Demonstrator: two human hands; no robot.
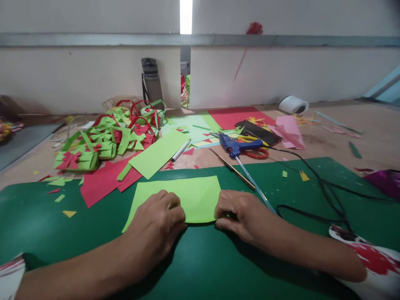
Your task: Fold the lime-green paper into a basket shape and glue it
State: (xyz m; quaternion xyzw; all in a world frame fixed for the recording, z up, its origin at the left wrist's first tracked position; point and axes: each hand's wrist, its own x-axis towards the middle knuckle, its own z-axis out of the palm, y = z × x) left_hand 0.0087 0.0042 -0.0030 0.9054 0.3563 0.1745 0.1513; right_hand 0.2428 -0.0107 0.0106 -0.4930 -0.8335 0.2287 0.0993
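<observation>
A light green sheet (196, 193), paper or felt by its look, lies on the dark green mat in front of me. My left hand (159, 218) pinches its near edge left of the middle, fingers curled over the top. At the near right corner, my right hand (234, 210) grips the same edge between thumb and fingers. That edge bows slightly up off the mat between the hands. Just beyond the right hand lie a brown brush-like stick (233, 168) and a blue glue gun (236, 145) with a clear glue stick in its back.
Small green and red baskets (106, 137) pile up at back left, near a dark bottle (152, 81). Red sheets (106, 179), a green sheet (161, 154) and a white marker (181, 150) lie beyond the mat (200, 258). A black cord (315, 175) loops across the right side.
</observation>
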